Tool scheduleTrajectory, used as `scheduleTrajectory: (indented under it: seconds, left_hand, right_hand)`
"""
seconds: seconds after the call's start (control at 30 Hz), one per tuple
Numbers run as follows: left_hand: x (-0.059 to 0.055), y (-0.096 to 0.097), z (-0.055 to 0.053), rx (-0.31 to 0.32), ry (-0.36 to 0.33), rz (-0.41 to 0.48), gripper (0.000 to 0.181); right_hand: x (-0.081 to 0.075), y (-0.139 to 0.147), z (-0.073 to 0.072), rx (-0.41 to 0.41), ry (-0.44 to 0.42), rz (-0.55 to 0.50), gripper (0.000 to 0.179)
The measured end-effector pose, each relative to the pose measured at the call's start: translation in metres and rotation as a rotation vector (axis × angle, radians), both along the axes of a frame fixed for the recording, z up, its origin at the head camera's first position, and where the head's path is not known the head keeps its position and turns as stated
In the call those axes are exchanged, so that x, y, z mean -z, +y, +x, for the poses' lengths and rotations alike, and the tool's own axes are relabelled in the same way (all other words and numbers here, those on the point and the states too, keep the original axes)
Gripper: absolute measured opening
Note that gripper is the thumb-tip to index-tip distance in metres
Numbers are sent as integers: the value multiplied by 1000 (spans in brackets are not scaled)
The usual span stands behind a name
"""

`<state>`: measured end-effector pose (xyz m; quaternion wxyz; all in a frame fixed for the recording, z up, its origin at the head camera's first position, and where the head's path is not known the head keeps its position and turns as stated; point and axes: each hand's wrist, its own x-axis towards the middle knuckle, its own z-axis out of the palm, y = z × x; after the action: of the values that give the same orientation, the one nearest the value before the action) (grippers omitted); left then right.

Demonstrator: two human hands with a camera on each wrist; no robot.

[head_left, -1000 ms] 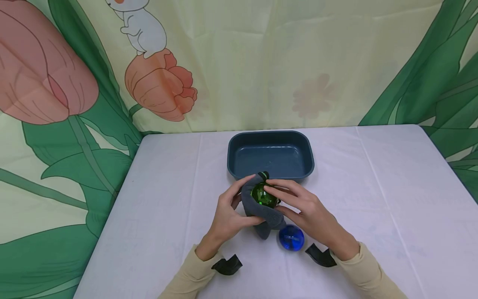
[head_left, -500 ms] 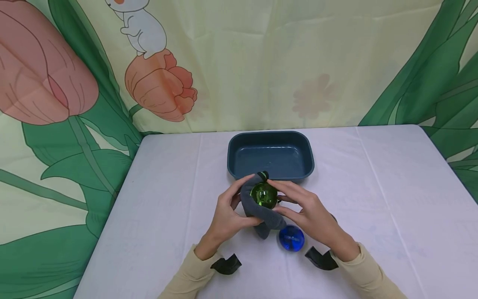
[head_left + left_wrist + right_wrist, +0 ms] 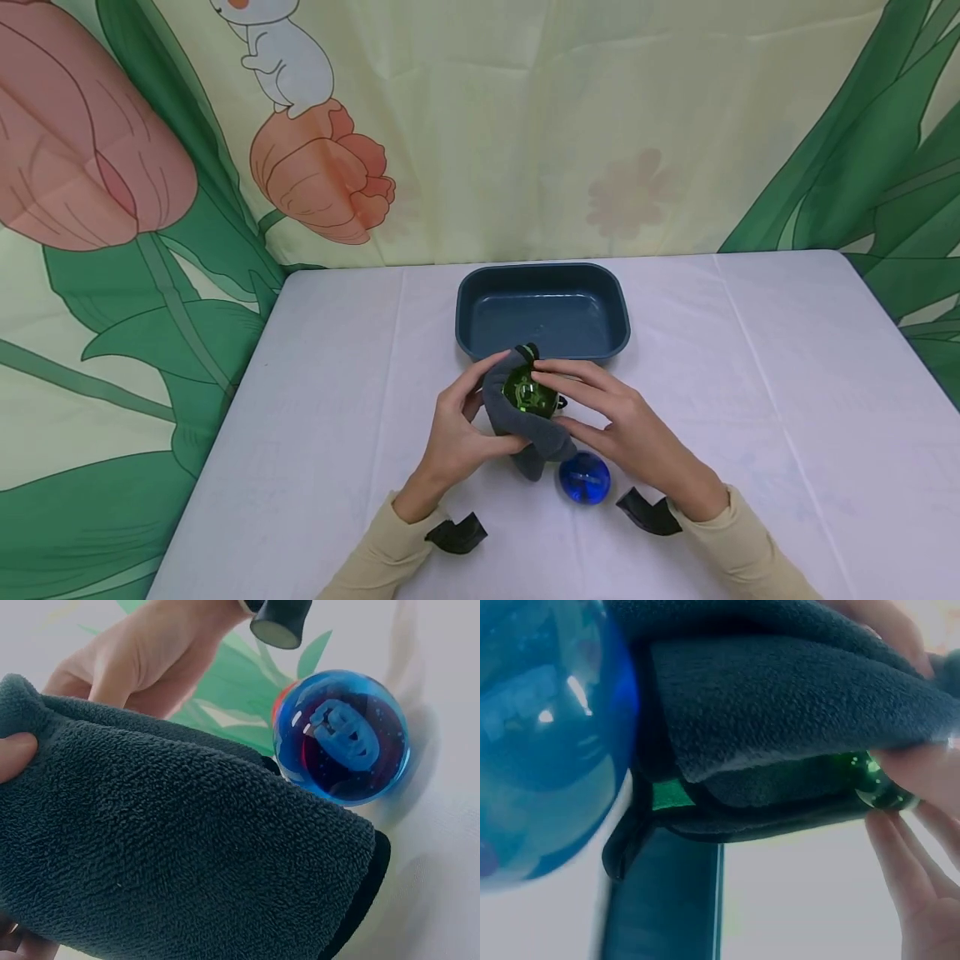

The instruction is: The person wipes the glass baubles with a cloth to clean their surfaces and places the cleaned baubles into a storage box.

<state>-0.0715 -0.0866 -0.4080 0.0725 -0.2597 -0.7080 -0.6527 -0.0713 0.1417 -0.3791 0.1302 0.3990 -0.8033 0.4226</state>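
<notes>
A dark grey cloth (image 3: 525, 427) cradles a shiny green glass ball (image 3: 528, 393) above the table. My left hand (image 3: 459, 429) grips the cloth from the left, thumb in front and fingers behind. From the right, my right hand (image 3: 626, 427) holds the ball, index finger across its upper right and thumb low on its side. In the right wrist view only a sliver of the green ball (image 3: 885, 789) shows between cloth and fingers. A clear blue ball (image 3: 585, 477) rests on the table just below the hands; the cloth's lower corner hangs beside it.
A dark blue rectangular basin (image 3: 543, 315) stands right behind the hands, its near rim partly covered by cloth and fingers. A white cloth covers the table (image 3: 337, 375). Black wrist mounts (image 3: 459, 533) jut from both sleeves. A printed floral curtain (image 3: 510, 142) hangs behind.
My right fingers slid off the ball's face to its right side, then came back over its upper right. The left hand, cloth and blue ball stay nearly in place.
</notes>
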Motion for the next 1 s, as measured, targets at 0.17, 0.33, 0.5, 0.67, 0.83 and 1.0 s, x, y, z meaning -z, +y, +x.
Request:
scheduleTrajectory:
  seconds: [0.17,0.33,0.5,0.67,0.83,1.0]
  left_hand:
    - [1,0,0,4,-14,3,81]
    - [1,0,-1,2,-10,-19,83]
    - [2,-2,-2,17,-16,-34,85]
    - [1,-2,-2,22,-13,-46,85]
    - [1,-3,-3,6,10,-39,83]
    - [3,-4,-4,-12,18,-25,82]
  right_hand:
    - [3,-1,1,42,-3,14,68]
    - [5,-4,0,58,13,-10,73]
    - [8,-5,2,72,-135,-59,73]
    - [7,-5,3,78,-266,-69,67]
    - [3,-2,2,48,-252,-26,70]
    - [2,0,0,43,-95,18,72]
